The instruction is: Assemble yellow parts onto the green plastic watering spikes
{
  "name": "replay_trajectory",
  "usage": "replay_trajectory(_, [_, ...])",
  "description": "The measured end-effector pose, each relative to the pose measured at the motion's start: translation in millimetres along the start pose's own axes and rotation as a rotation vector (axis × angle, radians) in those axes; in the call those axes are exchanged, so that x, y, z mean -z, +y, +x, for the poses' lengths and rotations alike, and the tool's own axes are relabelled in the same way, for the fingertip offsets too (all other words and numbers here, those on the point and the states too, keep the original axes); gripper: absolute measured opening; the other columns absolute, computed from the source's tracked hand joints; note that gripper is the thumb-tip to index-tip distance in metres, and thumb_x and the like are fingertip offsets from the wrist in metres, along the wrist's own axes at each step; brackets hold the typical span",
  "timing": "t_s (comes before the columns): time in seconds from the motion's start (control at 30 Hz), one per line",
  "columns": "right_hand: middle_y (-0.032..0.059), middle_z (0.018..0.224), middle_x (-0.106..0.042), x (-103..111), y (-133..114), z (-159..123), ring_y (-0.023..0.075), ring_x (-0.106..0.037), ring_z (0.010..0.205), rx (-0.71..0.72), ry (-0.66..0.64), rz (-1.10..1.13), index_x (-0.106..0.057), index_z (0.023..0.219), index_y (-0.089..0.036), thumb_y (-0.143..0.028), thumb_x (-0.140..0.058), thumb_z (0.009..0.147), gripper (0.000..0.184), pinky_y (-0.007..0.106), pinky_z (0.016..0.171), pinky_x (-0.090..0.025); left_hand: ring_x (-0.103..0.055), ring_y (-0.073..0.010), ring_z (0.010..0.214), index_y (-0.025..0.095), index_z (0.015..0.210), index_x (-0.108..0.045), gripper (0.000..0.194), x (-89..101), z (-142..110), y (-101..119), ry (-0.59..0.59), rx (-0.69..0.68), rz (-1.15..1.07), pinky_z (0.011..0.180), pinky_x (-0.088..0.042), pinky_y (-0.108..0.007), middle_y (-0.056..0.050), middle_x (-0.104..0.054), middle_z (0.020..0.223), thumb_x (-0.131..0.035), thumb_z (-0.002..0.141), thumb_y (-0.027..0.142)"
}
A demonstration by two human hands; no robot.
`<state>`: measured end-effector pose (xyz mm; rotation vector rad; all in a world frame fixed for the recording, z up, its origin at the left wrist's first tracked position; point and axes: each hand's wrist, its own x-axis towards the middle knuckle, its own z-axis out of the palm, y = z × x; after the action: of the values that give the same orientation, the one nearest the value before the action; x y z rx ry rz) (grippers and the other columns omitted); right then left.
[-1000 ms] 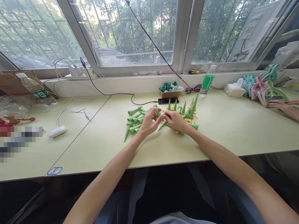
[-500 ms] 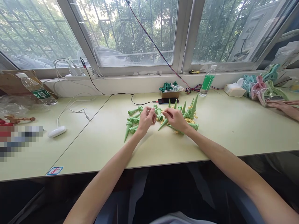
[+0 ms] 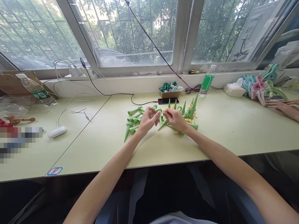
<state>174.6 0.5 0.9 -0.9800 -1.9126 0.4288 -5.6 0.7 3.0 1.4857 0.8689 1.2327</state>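
Note:
A green plastic watering spike (image 3: 160,118) is pinched by my left hand (image 3: 149,119), its tip pointing down. Close by, my right hand (image 3: 175,119) has its thumb and forefinger pressed together at the spike's top; a tiny yellow piece seems to be between them, too small to make out well. Left of my hands lie several loose green spikes (image 3: 127,129). On the right, more spikes (image 3: 193,107) stand upright or lie in a pile, mixed with small yellow valve pieces (image 3: 187,120).
Behind the pile are a black phone (image 3: 168,101) on a cable and a small box (image 3: 172,94). Farther out stand a water bottle (image 3: 207,81), tissues (image 3: 234,88) and bagged plastic clips (image 3: 258,87). Another person's hand (image 3: 286,109) rests at far right. A white device (image 3: 57,132) lies left.
The spike in my left hand has turned from its open end facing me to tip down. My left fingers have shifted slightly right, closer to my right hand.

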Motion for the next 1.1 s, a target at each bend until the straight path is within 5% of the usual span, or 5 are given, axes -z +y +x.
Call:
replay_trajectory(0.2, [-0.0009, 0.065, -0.05, 0.9, -0.8, 0.4, 0.014, -0.041, 0.061, 0.0, 0.001, 0.0, -0.044, 0.075, -0.022, -0.036, -0.043, 0.1, 0.029, 0.028, 0.062, -0.032, -0.055, -0.0048, 0.05, 0.024, 0.111, -0.043, 0.054, 1.0, -0.4, -0.5, -0.014, -0.022, 0.036, 0.046, -0.043, -0.02, 0.004, -0.058, 0.087, -0.078, 0.079, 0.049])
replay_trajectory(0.6, [-0.0021, 0.062, -0.043, 1.0, -2.7, -0.5, 0.013, -0.035, 0.058, -0.002, -0.001, -0.027, -0.033, 0.071, -0.023, -0.042, -0.039, 0.102, 0.038, 0.029, 0.06, -0.03, -0.056, -0.0031, 0.055, 0.025, 0.112, -0.052, 0.041, 2.1, 0.8, -6.9, 0.044, -0.204, 0.29, 0.051, -0.046, -0.019, -0.005, -0.063, 0.115, -0.075, 0.082, 0.039])
replay_trajectory(0.9, [-0.0008, 0.062, -0.048, -3.9, -4.0, -0.7, 0.0144, -0.041, 0.058, -0.058, 0.11, -0.017, -0.047, 0.075, -0.022, -0.048, -0.044, 0.101, 0.037, 0.029, 0.061, -0.033, -0.055, -0.0058, 0.048, 0.023, 0.107, -0.049, 0.049, -0.4, 1.3, -8.1, 0.098, -0.1, 0.227, 0.044, -0.041, -0.019, 0.002, -0.063, 0.086, -0.08, 0.076, 0.045])
replay_trajectory(1.0, [-0.0008, 0.063, -0.049, -2.8, -4.1, -0.6, 0.0147, -0.043, 0.059, -0.064, 0.131, 0.002, -0.049, 0.077, -0.021, -0.048, -0.045, 0.101, 0.036, 0.029, 0.062, -0.034, -0.051, -0.0062, 0.044, 0.02, 0.088, -0.052, 0.039, -1.0, 2.1, -7.0, 0.124, -0.078, 0.173, 0.041, -0.038, -0.02, 0.003, -0.057, 0.07, -0.074, 0.082, 0.052])
replay_trajectory(1.1, [0.0, 0.065, -0.051, -1.5, -5.9, -1.0, 0.0149, -0.043, 0.061, -0.027, 0.11, 0.014, -0.051, 0.078, -0.021, -0.046, -0.046, 0.101, 0.034, 0.029, 0.063, -0.034, -0.047, -0.0081, 0.041, 0.018, 0.069, -0.053, 0.051, -1.8, 2.8, -4.2, 0.092, -0.014, 0.077, 0.039, -0.036, -0.022, 0.002, -0.05, 0.055, -0.06, 0.089, 0.064])
